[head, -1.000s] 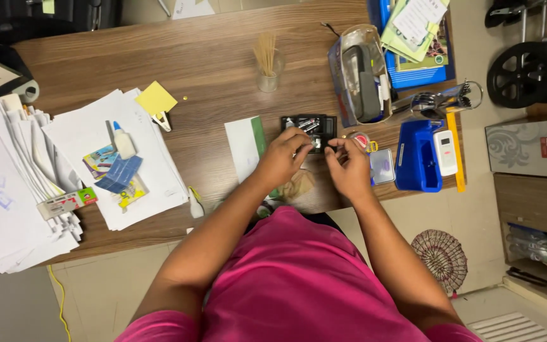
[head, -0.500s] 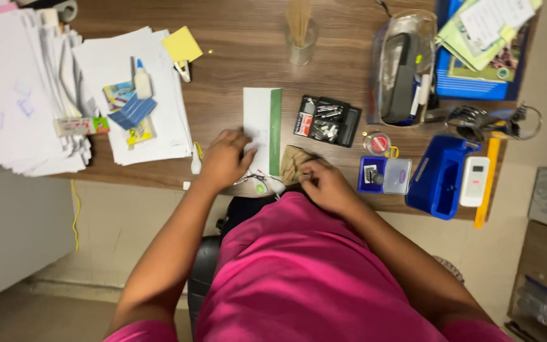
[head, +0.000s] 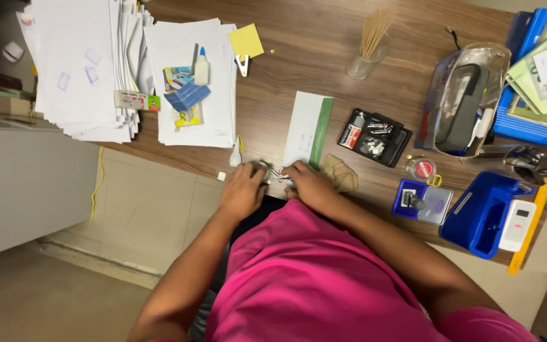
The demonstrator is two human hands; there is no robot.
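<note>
The person in the pink top leans over the near edge of the wooden table (head: 324,76), both hands drawn together there. The left hand (head: 243,190) curls its grip shut around a small roundish metal piece (head: 262,168), mostly hidden under the fingers, so I cannot tell what it is. The right hand (head: 310,185) sits just beside it, fingertips pinched closed on thin bright metal bits (head: 278,177) that bridge the gap between the two hands; these look like clips or wire, too small to be sure.

Just beyond the right hand lies a white slip with a green edge (head: 308,130), and touching that hand's outer side is a crumpled tan cloth (head: 342,174). Farther out on that side sits a black tray of small metal parts (head: 375,137), then a small round red-topped jar (head: 421,169) and a blue box (head: 422,201). Beyond the left hand a sheet of white paper (head: 188,120) carries a small glue bottle (head: 202,66) and coloured cards, with a tall stack of papers (head: 77,69) farther off. A yellow sticky note (head: 246,40) lies near the far side, and a glass of thin wooden sticks (head: 365,54) stands well apart from both hands.
</note>
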